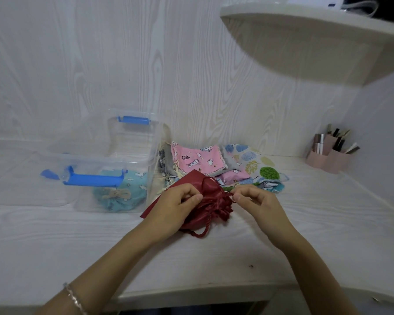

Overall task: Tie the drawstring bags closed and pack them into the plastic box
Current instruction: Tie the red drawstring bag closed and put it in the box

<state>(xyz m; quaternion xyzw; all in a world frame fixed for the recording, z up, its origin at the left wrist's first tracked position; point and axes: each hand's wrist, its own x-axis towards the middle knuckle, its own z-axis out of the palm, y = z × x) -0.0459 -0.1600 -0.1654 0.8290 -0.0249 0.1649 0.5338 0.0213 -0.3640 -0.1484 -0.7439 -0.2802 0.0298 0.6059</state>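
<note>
A dark red satin drawstring bag (pixel 208 211) lies on the white desk in front of me, its mouth gathered into ruffles. My left hand (pixel 180 201) pinches its red cord on the left of the mouth. On the right my right hand (pixel 253 196) pinches the other cord end. A loop of cord trails toward me below the bag. The clear plastic box (pixel 96 160) with blue handles stands at the left. A tied teal bag (pixel 118 189) lies inside it.
A pile of untied bags lies behind my hands: a pink unicorn bag (pixel 200 160), a white bag with a tree print (pixel 257 162) and others beneath. A pink pen holder (pixel 330 155) stands at the right wall. A shelf (pixel 316 42) overhangs the upper right.
</note>
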